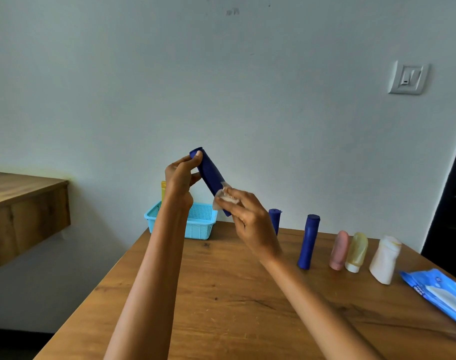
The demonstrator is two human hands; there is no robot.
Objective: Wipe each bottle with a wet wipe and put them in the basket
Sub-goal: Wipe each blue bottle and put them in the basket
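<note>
My left hand (181, 178) grips the upper end of a dark blue bottle (210, 172), held tilted in the air above the table. My right hand (250, 216) pinches a crumpled white wet wipe (225, 197) against the bottle's lower part. Behind the hands, a light blue basket (199, 222) stands at the table's far left corner with a yellow bottle (163, 189) sticking up from it. On the table to the right stand two more dark blue bottles (275, 220) (308, 241), a pink bottle (339, 250), a yellowish bottle (356, 252) and a white bottle (385, 259).
A blue pack of wet wipes (441, 294) lies at the right edge of the wooden table (221, 294). Another wooden surface (21, 203) juts out at the left, with a gap of floor between. A wall is close behind the table.
</note>
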